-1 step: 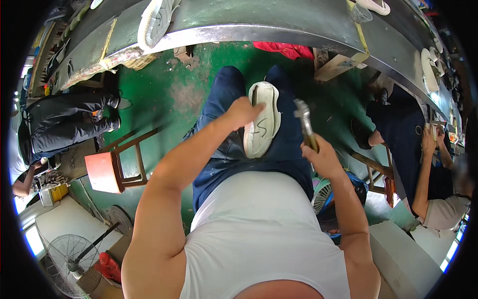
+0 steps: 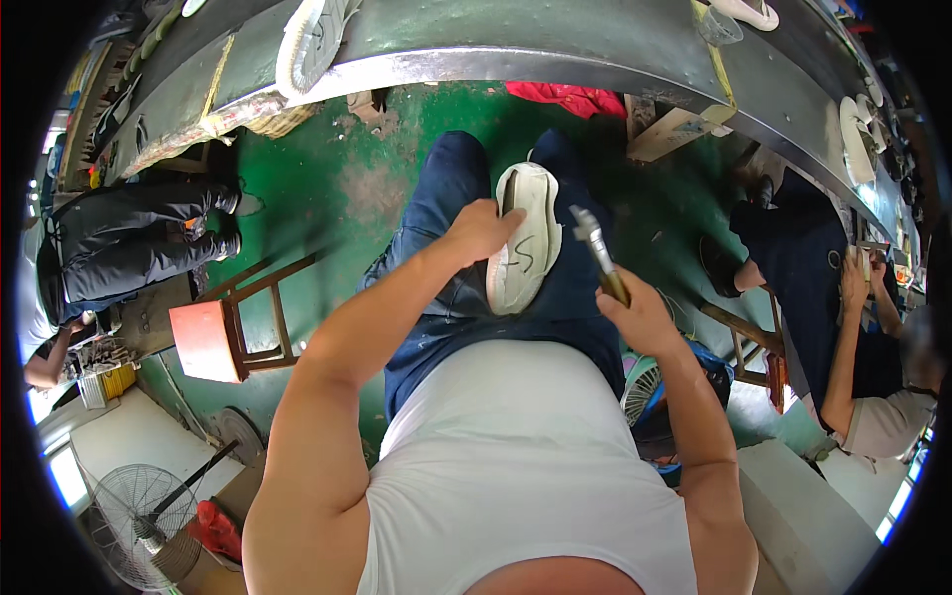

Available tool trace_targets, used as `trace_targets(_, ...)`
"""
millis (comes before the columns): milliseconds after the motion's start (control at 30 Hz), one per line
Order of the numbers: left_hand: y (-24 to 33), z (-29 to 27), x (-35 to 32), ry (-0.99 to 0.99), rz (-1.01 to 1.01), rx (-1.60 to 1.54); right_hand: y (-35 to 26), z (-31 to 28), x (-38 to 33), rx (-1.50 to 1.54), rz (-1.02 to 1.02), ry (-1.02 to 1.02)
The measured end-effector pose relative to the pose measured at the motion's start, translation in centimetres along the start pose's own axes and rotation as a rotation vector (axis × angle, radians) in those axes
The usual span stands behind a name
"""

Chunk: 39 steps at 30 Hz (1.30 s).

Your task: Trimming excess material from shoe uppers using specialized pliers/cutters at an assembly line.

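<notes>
An off-white shoe (image 2: 528,260) with dark pen marks rests on my lap, its opening at the far end, between my thighs. My left hand (image 2: 481,234) is closed on the shoe's left side, thumb laid over its upper. In my right hand (image 2: 643,315) is a hammer (image 2: 598,244), gripped by its wooden handle. The metal head points away from me, just right of the shoe and apart from it. My left fingers are partly hidden beneath the shoe.
A metal-topped bench (image 2: 496,65) curves across the far side, with another white shoe (image 2: 309,55) on it. A red-topped stool (image 2: 206,343) stands at left. Seated people are at the left (image 2: 139,248) and right (image 2: 793,288). A fan (image 2: 149,516) is at lower left.
The hammer in my right hand has swung a little left, its head now nearer the shoe. My left hand and the shoe stay nearly in place.
</notes>
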<state>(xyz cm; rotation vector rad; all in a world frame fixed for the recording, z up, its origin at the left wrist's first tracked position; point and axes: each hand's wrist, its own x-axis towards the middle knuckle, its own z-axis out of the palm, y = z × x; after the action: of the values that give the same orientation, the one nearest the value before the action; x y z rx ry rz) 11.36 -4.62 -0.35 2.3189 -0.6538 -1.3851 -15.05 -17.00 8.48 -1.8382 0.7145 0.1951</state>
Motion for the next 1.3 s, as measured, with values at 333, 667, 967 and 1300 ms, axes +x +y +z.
trace_targets(333, -1.8, 1.5, -7.7, -0.312, 0.310, -0.868, -2.9, -0.5, 1.2, -0.458, -0.067, -0.314)
trace_targets(667, -5.5, 5.0, -7.4, -0.142, 0.509, -0.626, -6.7, 0.1, 3.3, -1.071, -0.373, -0.179)
trace_targets(967, -4.2, 8.1, -3.6, 0.190, 0.208, -1.205, -2.0, 3.4, 3.6, -0.670, -0.315, -0.271)
trace_targets(1300, -4.1, 7.7, -3.5, 0.619, 0.617, -0.377, -1.1, 1.4, 5.0, -0.903, -0.625, 0.178)
